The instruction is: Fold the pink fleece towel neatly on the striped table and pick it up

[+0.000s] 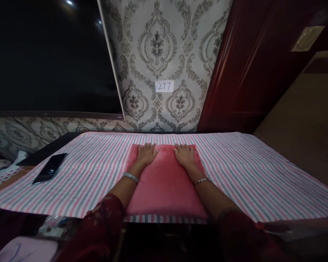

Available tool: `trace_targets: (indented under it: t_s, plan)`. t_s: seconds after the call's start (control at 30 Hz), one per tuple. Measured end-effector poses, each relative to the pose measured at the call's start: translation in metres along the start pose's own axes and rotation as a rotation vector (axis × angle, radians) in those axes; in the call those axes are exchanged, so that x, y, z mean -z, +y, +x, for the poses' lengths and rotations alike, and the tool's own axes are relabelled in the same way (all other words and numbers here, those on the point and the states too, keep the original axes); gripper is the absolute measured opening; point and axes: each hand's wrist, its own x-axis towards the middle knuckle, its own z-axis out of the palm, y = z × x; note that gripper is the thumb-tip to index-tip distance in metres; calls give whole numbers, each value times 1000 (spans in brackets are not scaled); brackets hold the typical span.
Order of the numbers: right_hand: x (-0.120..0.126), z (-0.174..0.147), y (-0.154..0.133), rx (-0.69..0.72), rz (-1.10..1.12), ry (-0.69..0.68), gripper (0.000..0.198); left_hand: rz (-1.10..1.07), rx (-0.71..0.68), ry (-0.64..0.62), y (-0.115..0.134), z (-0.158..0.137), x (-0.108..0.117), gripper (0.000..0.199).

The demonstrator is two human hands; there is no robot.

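A pink-red plush cushion (166, 185), roughly square, lies flat on a striped cloth (235, 163) spread over a table. My left hand (147, 153) rests palm down on the cushion's far left part, fingers stretched toward the wall. On the far right part lies my right hand (184, 154), also palm down with its fingers out. Both hands touch the cushion's top, and neither grips anything. Between them the plush surface looks smooth and slightly lighter.
A black phone (50, 168) lies on the cloth at the left. Behind the table are a large dark screen (51, 58), patterned wallpaper with a paper label (164, 86) reading 277, and a dark red door (248, 62). At the lower left is a pale pink seat (27, 249).
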Motion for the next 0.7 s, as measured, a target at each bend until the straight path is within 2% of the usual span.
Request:
trace_targets:
  t_s: [0.13,0.23,0.3,0.4,0.53,0.7]
  plan:
    - [15,6,-18,-23,-19,-21,52,-6,2,35,-3,-3,-6,61]
    - [21,11,-45,111,-8,-31,53,-2,1,51,-4,-1,-7,60]
    - [17,12,-60,195,17,-66,52,6,6,56,-4,-1,-7,59]
    - [3,8,-72,223,35,-92,49,25,16,37,-4,0,-7,58]
    - [-12,4,-65,228,47,-34,47,42,3,34,-5,2,-7,57]
    - [-7,9,-29,172,20,-37,50,25,-1,38,-7,4,-9,57]
